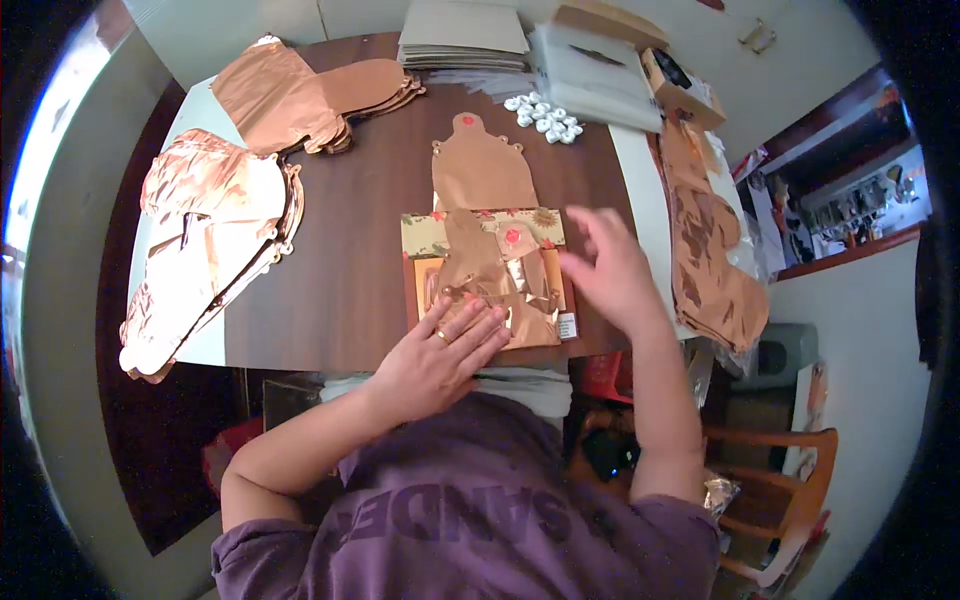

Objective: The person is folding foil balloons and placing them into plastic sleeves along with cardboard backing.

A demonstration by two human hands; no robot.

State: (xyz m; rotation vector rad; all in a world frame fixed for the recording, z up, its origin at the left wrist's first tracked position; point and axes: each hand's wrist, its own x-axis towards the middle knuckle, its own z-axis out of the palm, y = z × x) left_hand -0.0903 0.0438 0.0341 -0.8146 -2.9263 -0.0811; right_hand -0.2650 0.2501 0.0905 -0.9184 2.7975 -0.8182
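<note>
My left hand (pixel 455 345) lies flat, fingers stretched out, on the lower part of a folded copper-coloured foil balloon (pixel 470 265). The balloon rests on a printed card package (pixel 425 238) with a cream floral band and an orange lower part. A round red spot marks a foil tab on it. Off the package's right edge, my right hand (pixel 610 270) is raised with thumb and fingers apart, holding nothing. Just beyond the package, another flat foil balloon (pixel 482 170) with a rounded end, small side loops and a red spot lies on the table.
Copper foil balloons lie stacked at the far left (pixel 290 95), near left (pixel 215 215) and right edge (pixel 700 220) of the brown table (pixel 340 220). At the back are grey cards (pixel 462 40), clear plastic sleeves (pixel 590 75) and small white bundles (pixel 545 118). A wooden chair (pixel 770 437) stands at right.
</note>
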